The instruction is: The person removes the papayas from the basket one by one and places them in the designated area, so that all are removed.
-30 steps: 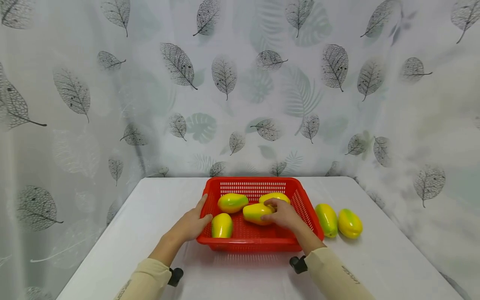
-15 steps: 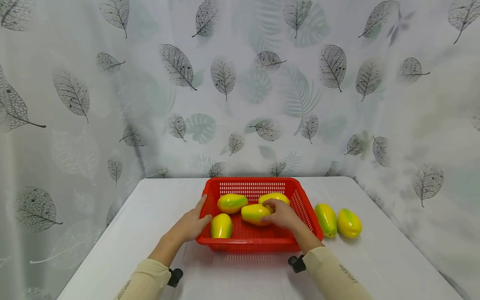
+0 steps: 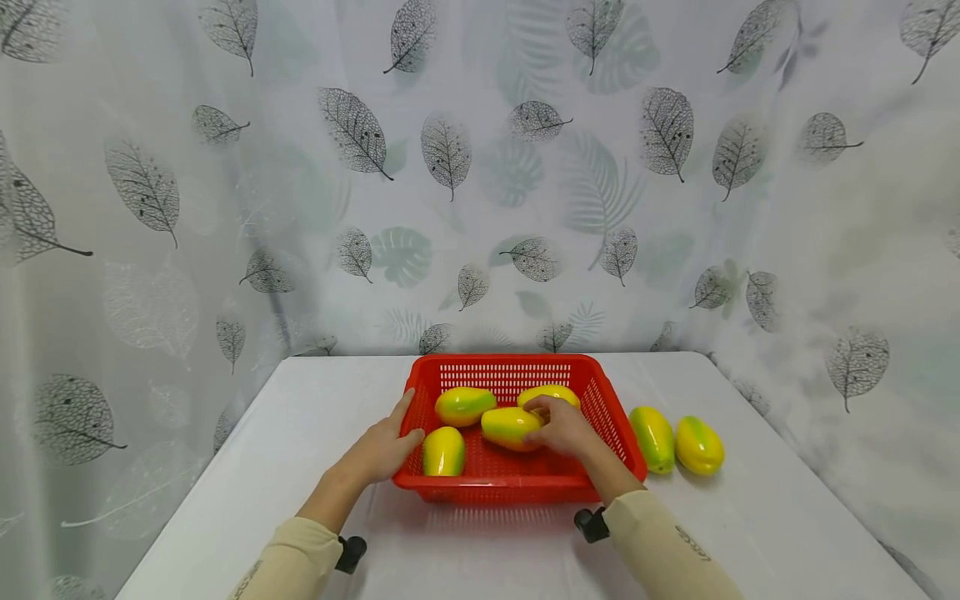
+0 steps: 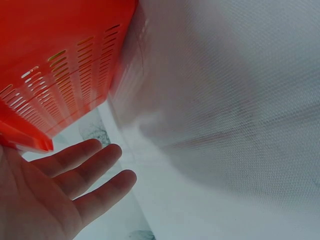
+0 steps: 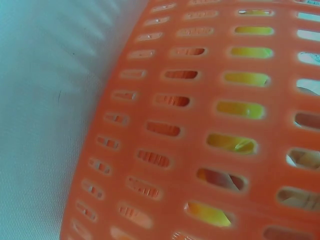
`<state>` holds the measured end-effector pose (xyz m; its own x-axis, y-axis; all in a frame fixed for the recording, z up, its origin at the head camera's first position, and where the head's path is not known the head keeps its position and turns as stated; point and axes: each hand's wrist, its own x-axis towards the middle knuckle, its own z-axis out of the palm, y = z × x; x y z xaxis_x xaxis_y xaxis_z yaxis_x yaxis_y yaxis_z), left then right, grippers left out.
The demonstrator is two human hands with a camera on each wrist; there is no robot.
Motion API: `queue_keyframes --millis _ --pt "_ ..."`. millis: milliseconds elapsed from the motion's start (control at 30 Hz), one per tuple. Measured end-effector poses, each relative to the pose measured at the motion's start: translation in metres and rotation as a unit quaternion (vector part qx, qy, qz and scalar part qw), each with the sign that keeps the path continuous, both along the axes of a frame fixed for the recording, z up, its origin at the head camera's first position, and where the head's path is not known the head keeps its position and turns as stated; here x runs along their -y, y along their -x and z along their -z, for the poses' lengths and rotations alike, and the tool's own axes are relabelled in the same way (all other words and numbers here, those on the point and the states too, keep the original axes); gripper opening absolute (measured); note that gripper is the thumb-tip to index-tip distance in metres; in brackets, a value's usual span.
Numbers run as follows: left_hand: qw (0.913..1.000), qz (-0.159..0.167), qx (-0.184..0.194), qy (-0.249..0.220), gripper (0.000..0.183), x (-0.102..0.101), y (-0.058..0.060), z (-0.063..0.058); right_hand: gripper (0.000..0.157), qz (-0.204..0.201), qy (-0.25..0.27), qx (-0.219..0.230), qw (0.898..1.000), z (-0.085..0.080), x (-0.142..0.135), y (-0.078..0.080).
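In the head view, a red slotted plastic basket (image 3: pixel 517 482) stands on the table with several glossy yellow-green papayas in it. My right hand (image 3: pixel 562 427) reaches over its right side and grips the front middle papaya (image 3: pixel 506 427), thumb on the near side and fingers on the far side. My left hand (image 3: pixel 384 446) rests on the basket's left rim, thumb over the edge. In the left wrist view, three fingers (image 4: pixel 95 197) extend straight below the rim, apart from the basket wall (image 4: pixel 60 30). From the right wrist, slots show yellow fruit behind the basket wall (image 5: pixel 200 120).
Inside the basket lie a papaya (image 3: pixel 465 406) at back left, one (image 3: pixel 444 452) at front left and another (image 3: pixel 551 393) behind my right hand. Two more papayas (image 3: pixel 652 440) lie on the white table (image 3: pixel 757 508) outside, right of the basket. A leaf-print curtain (image 3: pixel 480 208) surrounds the table.
My right hand and the papaya in it have shifted slightly to the left inside the basket. The left hand and the basket have stayed in place.
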<state>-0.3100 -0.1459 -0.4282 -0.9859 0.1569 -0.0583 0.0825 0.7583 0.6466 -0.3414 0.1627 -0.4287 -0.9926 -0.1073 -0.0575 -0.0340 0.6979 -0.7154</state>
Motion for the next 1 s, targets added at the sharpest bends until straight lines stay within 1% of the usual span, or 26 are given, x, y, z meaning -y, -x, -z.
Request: queue_keyframes --millis 233,467,733,1000 --pt "1.0000 -0.001 0.001 -0.001 0.078 -0.0003 0.0001 0.0005 0.053 0.006 0.004 0.006 1.000 0.0001 0.0013 0.0014" --pt "1.0000 -0.001 0.002 -0.005 0.079 0.0003 -0.0006 0.0006 0.054 -0.001 -0.015 -0.009 1.000 0.0027 0.0028 0.0048" --pt "1.0000 -0.003 0.004 -0.006 0.080 -0.0003 -0.0012 -0.0007 0.053 0.004 -0.013 -0.009 1.000 0.0021 0.0042 0.0055" --pt "1.0000 -0.003 0.002 -0.002 0.079 -0.0005 -0.0004 -0.0004 0.052 0.001 -0.019 -0.015 1.000 0.0021 0.0051 0.0066"
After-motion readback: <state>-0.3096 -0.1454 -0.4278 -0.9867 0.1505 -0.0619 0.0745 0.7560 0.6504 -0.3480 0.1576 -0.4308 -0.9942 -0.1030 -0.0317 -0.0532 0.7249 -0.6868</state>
